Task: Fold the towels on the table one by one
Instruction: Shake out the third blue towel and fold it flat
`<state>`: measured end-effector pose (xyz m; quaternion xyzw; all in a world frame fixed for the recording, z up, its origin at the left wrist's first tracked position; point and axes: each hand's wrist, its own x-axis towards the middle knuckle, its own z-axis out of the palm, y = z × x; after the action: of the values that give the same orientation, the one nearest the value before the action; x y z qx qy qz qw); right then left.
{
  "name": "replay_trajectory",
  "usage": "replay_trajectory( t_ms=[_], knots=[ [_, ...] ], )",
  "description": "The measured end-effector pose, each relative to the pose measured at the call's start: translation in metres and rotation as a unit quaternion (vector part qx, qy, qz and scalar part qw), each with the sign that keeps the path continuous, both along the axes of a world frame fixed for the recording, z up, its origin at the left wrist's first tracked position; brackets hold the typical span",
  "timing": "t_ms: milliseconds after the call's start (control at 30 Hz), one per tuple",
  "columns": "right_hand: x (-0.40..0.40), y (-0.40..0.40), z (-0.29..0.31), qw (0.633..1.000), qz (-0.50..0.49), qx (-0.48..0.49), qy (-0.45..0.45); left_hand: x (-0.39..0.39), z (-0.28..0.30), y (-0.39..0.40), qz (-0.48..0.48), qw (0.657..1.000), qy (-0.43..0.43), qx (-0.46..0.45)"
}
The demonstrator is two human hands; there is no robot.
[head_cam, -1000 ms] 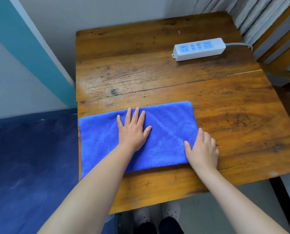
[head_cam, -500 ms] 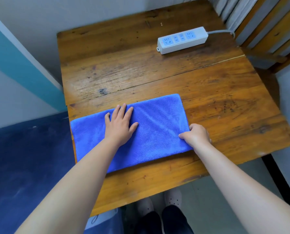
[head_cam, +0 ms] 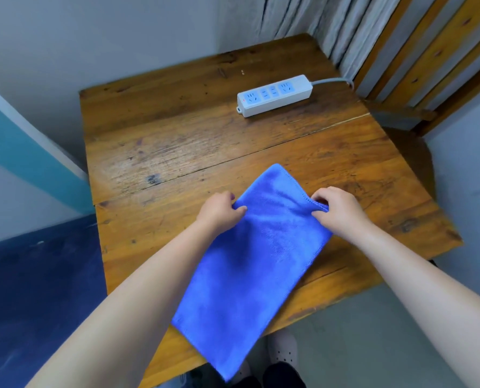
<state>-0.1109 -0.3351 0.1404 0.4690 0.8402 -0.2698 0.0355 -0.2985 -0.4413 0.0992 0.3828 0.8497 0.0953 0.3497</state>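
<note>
Here, a folded bright-blue microfibre towel [head_cam: 257, 264] lies slantwise on the worn brown wooden plank table [head_cam: 177, 147], its near corner at six o'clock hanging past the table's front edge and its far corner pointing to twelve. The left hand [head_cam: 219, 212] pinches its nine o'clock edge with curled fingers, while the right hand [head_cam: 338, 210] grips its three o'clock edge. Farther off, toward one o'clock, rests a white plastic power strip with pale-blue sockets [head_cam: 274, 95].
</note>
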Motion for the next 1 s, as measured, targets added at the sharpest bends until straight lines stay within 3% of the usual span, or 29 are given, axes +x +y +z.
replay_trajectory(
  t_ms=[167, 333, 567, 800, 1000],
  knots=[
    [0.01, -0.016, 0.023, 0.993, 0.071, -0.027, 0.095, 0.008, 0.004, 0.038, 0.104, 0.963, -0.224, 0.105],
    [0.024, -0.03, 0.033, 0.985, 0.095, -0.062, 0.133, -0.005, 0.019, 0.043, 0.105, 0.926, -0.333, 0.146],
    [0.024, -0.087, 0.022, 0.974, 0.038, -0.089, 0.206, -0.028, 0.048, -0.014, 0.038, 0.936, -0.322, 0.135],
    [0.019, -0.163, 0.003, 0.966, 0.16, -0.089, 0.185, -0.042, 0.039, -0.089, 0.005, 0.974, -0.22, 0.051],
    [0.016, -0.219, -0.02, 0.96, 0.226, -0.034, 0.161, -0.044, 0.029, -0.14, 0.037, 0.968, -0.248, 0.021]
  ],
)
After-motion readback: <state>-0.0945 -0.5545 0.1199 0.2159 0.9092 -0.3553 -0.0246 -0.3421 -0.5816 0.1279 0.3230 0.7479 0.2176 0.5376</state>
